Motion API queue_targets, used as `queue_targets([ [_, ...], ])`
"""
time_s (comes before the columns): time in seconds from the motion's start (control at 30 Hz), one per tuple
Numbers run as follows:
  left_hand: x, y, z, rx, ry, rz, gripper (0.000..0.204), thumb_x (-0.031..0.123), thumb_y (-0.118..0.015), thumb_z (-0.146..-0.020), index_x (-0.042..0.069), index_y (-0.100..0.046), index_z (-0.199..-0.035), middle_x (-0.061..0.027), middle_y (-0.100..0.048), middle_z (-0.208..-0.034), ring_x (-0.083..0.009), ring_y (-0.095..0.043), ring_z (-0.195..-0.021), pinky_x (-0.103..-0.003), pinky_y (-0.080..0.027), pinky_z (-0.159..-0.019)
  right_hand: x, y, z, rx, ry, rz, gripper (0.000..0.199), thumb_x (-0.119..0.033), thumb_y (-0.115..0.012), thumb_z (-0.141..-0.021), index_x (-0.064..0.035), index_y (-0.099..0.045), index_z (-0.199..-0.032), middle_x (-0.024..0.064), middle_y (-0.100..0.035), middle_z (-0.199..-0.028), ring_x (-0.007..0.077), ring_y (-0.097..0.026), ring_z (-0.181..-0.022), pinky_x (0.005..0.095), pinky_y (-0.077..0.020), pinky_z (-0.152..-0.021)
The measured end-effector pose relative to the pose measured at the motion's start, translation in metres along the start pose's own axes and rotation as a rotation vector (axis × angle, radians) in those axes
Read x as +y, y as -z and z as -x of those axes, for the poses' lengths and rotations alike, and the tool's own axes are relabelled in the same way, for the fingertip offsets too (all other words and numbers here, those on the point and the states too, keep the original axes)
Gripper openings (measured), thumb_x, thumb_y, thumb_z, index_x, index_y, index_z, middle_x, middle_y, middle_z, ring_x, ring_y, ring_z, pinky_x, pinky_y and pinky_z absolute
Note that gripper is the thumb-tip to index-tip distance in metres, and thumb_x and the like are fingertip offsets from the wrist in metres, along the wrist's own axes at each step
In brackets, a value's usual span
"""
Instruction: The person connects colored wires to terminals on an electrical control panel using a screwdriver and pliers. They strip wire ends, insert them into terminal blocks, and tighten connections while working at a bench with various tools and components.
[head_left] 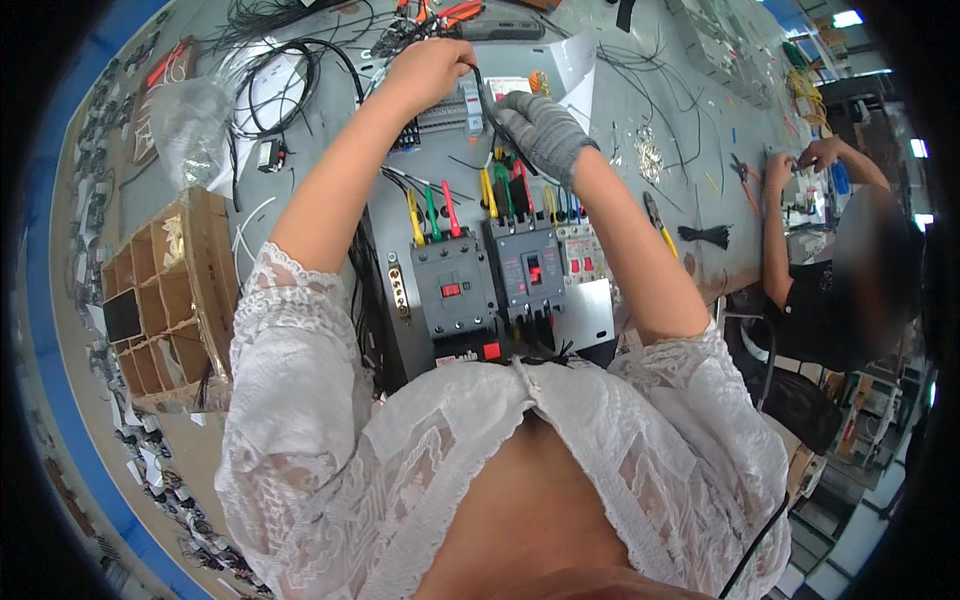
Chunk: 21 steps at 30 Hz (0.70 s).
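My bare left hand (428, 76) is closed, its fingertips pinching a black cable (484, 98) over the far end of a panel of electrical parts. My right hand (543, 132), in a grey glove, has its fingers curled around the same cable a little nearer and to the right. Below the hands sits a terminal strip (440, 117) with a slim light-grey module (471, 108) beside it. Nearer to me are two dark moulded-case circuit breakers, a left one (452, 287) and a right one (529, 266), with yellow, green and red sleeved wires. Small white breakers (583, 254) stand to their right.
A divided cardboard box (168, 300) and a plastic bag (190, 125) lie at left, near a coil of black cable (285, 90). Orange-handled pliers (458, 14) lie at the far edge. Cable ties (705, 236) are at right, where a co-worker's hands (800, 160) handle parts.
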<state>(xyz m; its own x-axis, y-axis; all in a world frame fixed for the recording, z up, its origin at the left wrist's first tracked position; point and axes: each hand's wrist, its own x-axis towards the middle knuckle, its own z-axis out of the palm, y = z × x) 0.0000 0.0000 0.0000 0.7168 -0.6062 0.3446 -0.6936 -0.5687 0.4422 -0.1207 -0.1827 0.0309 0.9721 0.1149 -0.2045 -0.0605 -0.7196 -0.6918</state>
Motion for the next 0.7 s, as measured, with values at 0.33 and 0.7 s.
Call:
queue_targets([
  [0.33, 0.009, -0.004, 0.002, -0.068, 0.027, -0.032, 0.015, 0.016, -0.062, -0.084, 0.011, -0.066, -0.098, -0.0105, -0.068, -0.093, -0.0312, -0.064, -0.09, -0.043, -0.05, -0.077, -0.014, 0.001, 0.037, -0.076, -0.117, -0.347, 0.028, -0.017, -0.066, -0.086, -0.0012, -0.064, -0.109, 0.008, -0.07, -0.088, 0.0142, -0.065, -0.081, 0.0274, -0.0523, -0.073],
  [0.7, 0.039, 0.011, 0.03, 0.192, 0.109, 0.074, 0.017, 0.011, -0.06, -0.087, 0.01, -0.062, -0.104, -0.0072, -0.065, -0.085, -0.0228, -0.063, -0.078, -0.034, -0.05, -0.073, -0.001, -0.003, 0.017, -0.02, 0.111, -0.213, 0.017, -0.012, -0.065, -0.082, -0.0006, -0.065, -0.095, 0.0088, -0.068, -0.077, 0.0138, -0.064, -0.068, 0.0272, -0.0525, -0.066],
])
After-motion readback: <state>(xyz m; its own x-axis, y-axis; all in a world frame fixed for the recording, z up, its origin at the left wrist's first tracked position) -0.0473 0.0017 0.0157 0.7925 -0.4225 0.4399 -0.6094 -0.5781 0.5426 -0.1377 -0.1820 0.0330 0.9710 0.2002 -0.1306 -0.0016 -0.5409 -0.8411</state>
